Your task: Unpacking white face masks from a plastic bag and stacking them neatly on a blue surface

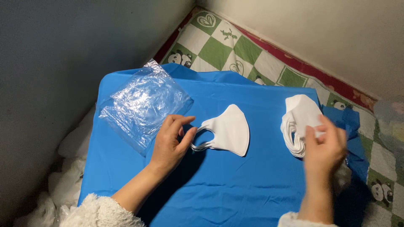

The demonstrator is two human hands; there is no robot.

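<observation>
Centre of frame, on the blue sheet (235, 185): one folded white mask (229, 130) | left hand (170, 145) pinches its ear loops, fingers closed on them | right hand (324, 149), blurred, fingers closed on the stack of white masks (299, 115) at right | upper left: clear plastic bags (141, 103) lie flat.

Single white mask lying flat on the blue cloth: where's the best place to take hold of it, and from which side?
Take the single white mask by its ear loops at its left end, coming from the left. The body lies flat on the blue cloth with little edge to pinch, while the loops stick out. The left hand already has thumb and fingers there.
</observation>
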